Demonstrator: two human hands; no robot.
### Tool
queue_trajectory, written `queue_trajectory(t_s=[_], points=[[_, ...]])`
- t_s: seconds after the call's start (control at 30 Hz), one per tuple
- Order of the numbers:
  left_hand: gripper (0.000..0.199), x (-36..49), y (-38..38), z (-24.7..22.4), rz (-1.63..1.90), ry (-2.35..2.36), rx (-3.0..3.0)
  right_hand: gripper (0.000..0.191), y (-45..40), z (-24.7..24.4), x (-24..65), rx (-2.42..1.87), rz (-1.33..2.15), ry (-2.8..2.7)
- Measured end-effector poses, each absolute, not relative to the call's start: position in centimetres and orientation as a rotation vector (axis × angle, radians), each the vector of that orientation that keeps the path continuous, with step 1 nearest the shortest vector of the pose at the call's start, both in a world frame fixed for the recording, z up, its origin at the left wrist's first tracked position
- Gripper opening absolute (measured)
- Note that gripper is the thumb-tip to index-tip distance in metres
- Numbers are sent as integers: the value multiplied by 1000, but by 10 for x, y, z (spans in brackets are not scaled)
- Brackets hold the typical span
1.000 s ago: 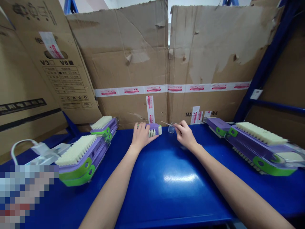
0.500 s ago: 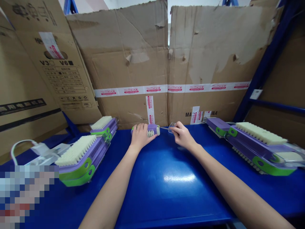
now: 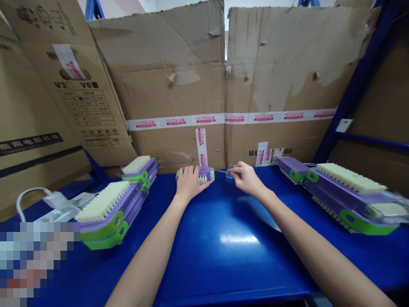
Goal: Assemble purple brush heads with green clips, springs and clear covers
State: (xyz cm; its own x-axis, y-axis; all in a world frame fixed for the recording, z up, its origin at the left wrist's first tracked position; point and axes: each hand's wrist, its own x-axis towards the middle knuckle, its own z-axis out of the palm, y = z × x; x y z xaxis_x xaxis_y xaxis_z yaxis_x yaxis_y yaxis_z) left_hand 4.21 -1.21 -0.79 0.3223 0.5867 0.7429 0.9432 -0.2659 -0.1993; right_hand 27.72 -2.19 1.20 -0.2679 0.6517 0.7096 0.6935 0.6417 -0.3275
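Against the back of the blue table (image 3: 236, 273) lies a purple and green scrub brush (image 3: 207, 172) with pale bristles showing. My left hand (image 3: 188, 182) is closed over it from above, fingers on the far side and thumb along the near side. To the right of the brush, my right hand (image 3: 248, 177) pinches a small clear plastic piece (image 3: 229, 171). A thin, light-coloured rod or cord (image 3: 220, 171) runs between that piece and the pale right end of the brush. How the two join is too small to tell.
More purple and green brushes (image 3: 107, 230) are stacked at the left, and others (image 3: 354, 200) at the right, partly wrapped in clear plastic. A white plug with a cable (image 3: 56, 199) lies at far left. Tall cardboard (image 3: 179, 98) walls the back. A blue post (image 3: 356, 81) rises at right.
My right hand has shifted very slightly to the right and up, still pinching the clear piece. My left hand and the brush have stayed in place.
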Motion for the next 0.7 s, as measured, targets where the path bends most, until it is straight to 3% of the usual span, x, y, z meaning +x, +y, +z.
queue_trajectory(t_s=[0.7], points=[[71,53,-16,-4,-693,-1264,-2084,23,-21,21,294,-1081,269,-2002]])
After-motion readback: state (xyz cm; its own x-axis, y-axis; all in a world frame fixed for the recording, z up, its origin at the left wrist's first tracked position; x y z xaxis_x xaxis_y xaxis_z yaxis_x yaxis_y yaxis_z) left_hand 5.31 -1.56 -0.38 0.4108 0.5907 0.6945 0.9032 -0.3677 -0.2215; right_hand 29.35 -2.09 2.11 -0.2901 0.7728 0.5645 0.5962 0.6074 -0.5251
